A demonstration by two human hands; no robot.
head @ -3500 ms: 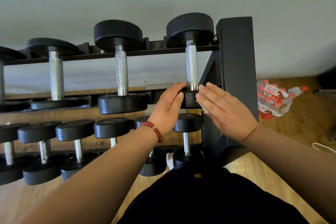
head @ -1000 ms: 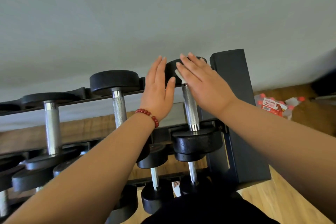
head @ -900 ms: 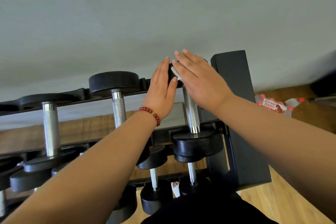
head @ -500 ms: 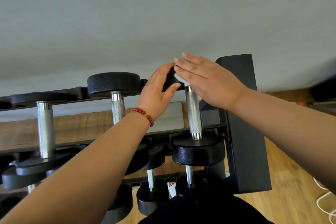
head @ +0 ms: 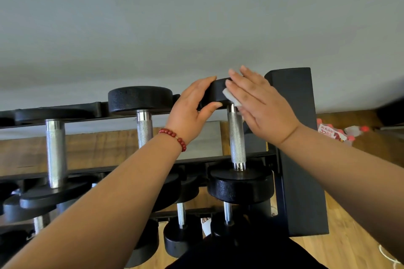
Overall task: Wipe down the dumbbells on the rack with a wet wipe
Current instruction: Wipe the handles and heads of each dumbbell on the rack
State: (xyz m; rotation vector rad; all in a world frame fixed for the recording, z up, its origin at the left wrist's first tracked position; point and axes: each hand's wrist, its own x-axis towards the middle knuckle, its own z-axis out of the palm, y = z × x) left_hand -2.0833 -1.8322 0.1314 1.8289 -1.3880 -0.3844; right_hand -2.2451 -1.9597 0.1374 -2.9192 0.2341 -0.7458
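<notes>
Grey wall (head: 196, 17) fills the upper half of the view, and a wooden floor (head: 349, 247) is seen below and to the right. A black rack (head: 299, 159) is set against the wall, with dumbbells laid in rows on its shelves. The dumbbell (head: 236, 137) at the right end of the top row is being handled, just beside the rack's side post. Its far head is gripped by the left hand (head: 192, 109): the fingers are curled over the top edge and the thumb is tucked under the lower edge. A red bead bracelet (head: 175, 137) is worn on that wrist. A white wet wipe (head: 228, 95) is pressed flat against the same head by the right hand (head: 262, 105), whose fingers are held straight and close together; only a corner of the wipe is seen under them. The next dumbbell (head: 144, 131) lies to the left, untouched. A wrapped pack of bottles (head: 334, 133) is seen on the floor to the right of the rack.
</notes>
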